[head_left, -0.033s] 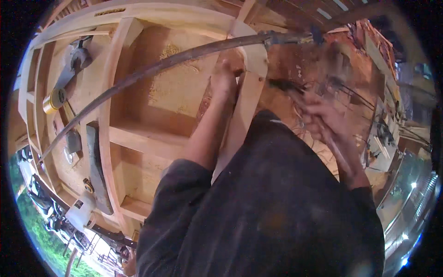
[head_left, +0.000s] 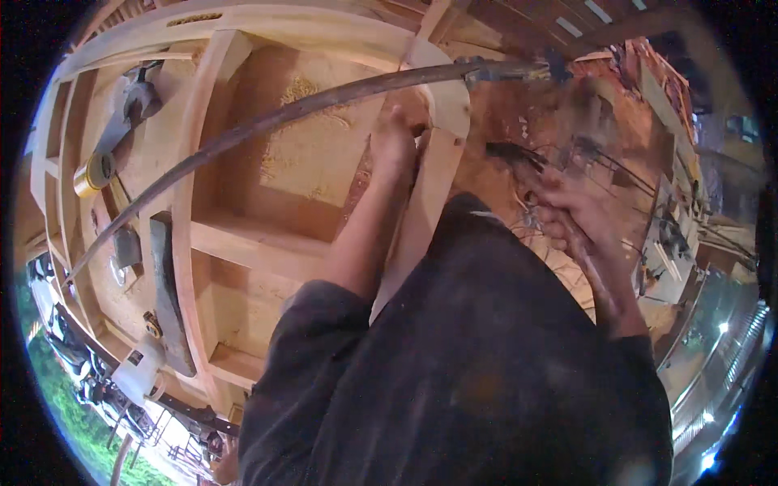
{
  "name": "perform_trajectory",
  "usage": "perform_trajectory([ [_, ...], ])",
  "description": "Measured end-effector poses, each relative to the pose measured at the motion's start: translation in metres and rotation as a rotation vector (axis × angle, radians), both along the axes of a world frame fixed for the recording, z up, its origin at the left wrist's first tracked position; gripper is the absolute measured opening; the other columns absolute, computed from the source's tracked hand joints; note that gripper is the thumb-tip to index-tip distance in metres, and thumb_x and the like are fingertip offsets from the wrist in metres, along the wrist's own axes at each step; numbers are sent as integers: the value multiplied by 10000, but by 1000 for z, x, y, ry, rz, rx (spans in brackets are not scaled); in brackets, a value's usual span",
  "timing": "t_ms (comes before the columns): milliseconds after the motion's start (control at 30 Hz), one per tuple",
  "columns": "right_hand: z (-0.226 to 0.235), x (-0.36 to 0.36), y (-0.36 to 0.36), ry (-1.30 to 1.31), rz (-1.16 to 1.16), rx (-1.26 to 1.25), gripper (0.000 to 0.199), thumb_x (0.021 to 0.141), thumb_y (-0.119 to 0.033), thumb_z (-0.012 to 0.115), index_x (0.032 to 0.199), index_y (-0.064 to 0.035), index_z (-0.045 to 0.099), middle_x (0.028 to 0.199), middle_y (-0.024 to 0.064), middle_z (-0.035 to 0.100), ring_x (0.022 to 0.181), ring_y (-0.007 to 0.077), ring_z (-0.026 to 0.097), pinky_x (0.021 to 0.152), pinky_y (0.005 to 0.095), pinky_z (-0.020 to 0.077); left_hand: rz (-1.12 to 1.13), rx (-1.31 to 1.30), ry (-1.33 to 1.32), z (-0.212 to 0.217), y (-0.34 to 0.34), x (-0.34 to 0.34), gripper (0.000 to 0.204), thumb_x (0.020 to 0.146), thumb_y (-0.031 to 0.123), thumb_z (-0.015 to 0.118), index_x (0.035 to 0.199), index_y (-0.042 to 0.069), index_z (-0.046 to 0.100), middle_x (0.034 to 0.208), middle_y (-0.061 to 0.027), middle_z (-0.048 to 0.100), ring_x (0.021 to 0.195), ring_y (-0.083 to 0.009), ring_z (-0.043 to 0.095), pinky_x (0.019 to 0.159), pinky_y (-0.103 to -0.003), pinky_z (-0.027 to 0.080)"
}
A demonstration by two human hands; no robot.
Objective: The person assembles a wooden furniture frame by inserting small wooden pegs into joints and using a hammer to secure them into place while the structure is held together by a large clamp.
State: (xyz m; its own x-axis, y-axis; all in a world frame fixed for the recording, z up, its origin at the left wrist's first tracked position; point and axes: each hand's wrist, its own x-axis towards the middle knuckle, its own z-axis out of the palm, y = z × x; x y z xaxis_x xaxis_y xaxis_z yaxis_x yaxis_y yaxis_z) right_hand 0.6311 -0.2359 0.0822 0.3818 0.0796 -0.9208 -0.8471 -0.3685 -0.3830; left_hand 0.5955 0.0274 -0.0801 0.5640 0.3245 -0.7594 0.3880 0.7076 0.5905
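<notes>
My right hand [head_left: 571, 206] is closed round the wooden handle of a hammer [head_left: 512, 154]. Its dark head points toward the outer edge of a pale wooden frame [head_left: 436, 174], with a gap between them. A small dark square mark shows in that rail near the hammer. On the rail's inner side, my left hand [head_left: 393, 146] grips the frame, though part of the fingers is hidden behind the wood. A long, thin, dark curved pole [head_left: 324, 99] crosses the view above my left hand.
Wood shavings [head_left: 312, 101] lie on the panel inside the frame. Farther left are a hand saw [head_left: 130, 109], a yellow-and-white tin [head_left: 93, 174], a long dark wooden tool [head_left: 170, 292] and a tape measure [head_left: 152, 324]. Cables and scraps litter the brown ground at right.
The hammer head has shifted right, away from the frame's edge, with my right hand. My left hand keeps its place on the frame.
</notes>
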Motion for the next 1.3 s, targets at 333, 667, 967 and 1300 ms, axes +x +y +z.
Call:
perform_trajectory([
  [333,76,91,-38,-633,-300,346,304,973,-255,499,1189,-46,549,745,-2,538,549,75,520,413,225,420,53,248,-71,37,-6,-3,411,900,326,608,865,-82,652,800,-108,660,670,-154,620,588,-306,488],
  [667,73,171,73,-312,256,-123,265,947,-274,512,1060,-46,587,672,-9,538,513,87,519,383,248,404,-148,30,-127,53,-7,-6,413,790,316,709,957,-61,692,762,-40,666,655,-95,603,598,-239,479],
  [967,59,211,98,-119,449,-132,215,918,-282,563,967,-81,625,719,17,617,502,103,562,418,236,448,-184,-25,10,54,-4,0,334,833,199,729,1068,-33,683,887,-66,710,687,-97,630,581,-231,482],
  [1300,28,211,115,-385,575,-129,173,916,-266,547,890,-98,577,658,4,542,451,102,460,374,247,330,-105,55,-55,76,10,-1,437,724,175,821,1002,-127,670,882,-97,692,734,-115,637,685,-230,519],
])
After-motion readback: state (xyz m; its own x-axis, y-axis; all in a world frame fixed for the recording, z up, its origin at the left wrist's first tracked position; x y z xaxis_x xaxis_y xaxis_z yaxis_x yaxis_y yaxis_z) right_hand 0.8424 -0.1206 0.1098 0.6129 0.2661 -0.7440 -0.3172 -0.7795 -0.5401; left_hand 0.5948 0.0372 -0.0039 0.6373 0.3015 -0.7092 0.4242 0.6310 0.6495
